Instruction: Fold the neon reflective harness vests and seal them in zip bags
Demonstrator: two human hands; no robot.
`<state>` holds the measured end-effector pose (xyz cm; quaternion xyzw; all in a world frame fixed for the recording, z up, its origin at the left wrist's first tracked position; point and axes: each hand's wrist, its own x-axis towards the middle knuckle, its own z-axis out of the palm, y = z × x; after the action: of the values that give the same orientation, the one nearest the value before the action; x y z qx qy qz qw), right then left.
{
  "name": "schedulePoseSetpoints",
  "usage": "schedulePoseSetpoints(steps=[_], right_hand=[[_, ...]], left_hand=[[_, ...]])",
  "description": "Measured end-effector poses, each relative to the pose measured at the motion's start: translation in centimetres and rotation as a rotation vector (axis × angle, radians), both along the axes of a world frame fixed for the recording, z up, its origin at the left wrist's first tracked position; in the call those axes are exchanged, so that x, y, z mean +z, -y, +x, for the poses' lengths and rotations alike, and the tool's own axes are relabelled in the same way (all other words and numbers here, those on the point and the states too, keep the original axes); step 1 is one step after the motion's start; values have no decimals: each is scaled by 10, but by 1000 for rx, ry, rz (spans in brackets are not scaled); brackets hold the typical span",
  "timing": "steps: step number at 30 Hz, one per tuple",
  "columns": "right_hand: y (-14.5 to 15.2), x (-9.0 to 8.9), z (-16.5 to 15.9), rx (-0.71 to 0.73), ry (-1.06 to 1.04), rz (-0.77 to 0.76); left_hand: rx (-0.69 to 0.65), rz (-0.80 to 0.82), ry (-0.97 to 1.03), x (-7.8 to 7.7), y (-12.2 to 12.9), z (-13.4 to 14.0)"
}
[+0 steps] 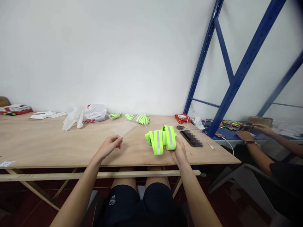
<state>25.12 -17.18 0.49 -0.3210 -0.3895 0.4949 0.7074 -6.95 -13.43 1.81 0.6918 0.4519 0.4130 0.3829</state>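
Reflective strap bundle (161,142): one, fluorescent yellow-green with silver stripes, looped over itself, at the near side of the plywood table (59,145); whether its lowest loop touches the wood, I cannot tell.
Handling: probably light and soft, a little springy at the folds, not fragile; the loops look apt to slip apart if only one is pinched.
Where to hold: best across all the layers at once, at the side or from underneath.
Right hand (179,151): closed around the bundle's right end, thumb side out of sight behind the webbing.
Left hand (111,145): fingers curled, tips close together, at the near edge of the translucent plastic bag; whether it pinches the film, I cannot tell.
Translucent plastic bag (123,128): one, lying flat, likely thin and slippery.
Bagged strap packets (143,119): three, in a row near the wall.
White carrier bag (96,113): one, crumpled, red print, left of the packets.
Phone (188,138): one, dark, right of the bundle, partly pixelated.
White cable plug (211,147): one, beside the phone.
Co-worker's hands (246,136): two, at the blue table on the right.
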Motion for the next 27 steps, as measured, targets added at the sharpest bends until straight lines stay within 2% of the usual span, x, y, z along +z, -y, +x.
schedulePoseSetpoints(steps=[5,9,12,15,18,21,24,27], right_hand=[[5,-1,-19,137,32,-32],[7,-5,-31,160,9,-20],[9,-7,-34,207,100,92],[11,-6,-35,124,251,175],[11,-5,-36,65,346,153],[12,-7,-39,84,435,134],[10,-13,-41,132,543,147],[4,-21,-37,117,602,110]], left_hand=[[-199,-85,99,13,38,41],[-198,-13,97,10,53,66],[-139,20,164,5,51,72],[-108,-2,261,4,48,73],[-105,-45,326,3,48,75],[-121,-56,392,-4,45,80],[-63,29,419,-15,38,83],[36,150,388,-27,23,78]])
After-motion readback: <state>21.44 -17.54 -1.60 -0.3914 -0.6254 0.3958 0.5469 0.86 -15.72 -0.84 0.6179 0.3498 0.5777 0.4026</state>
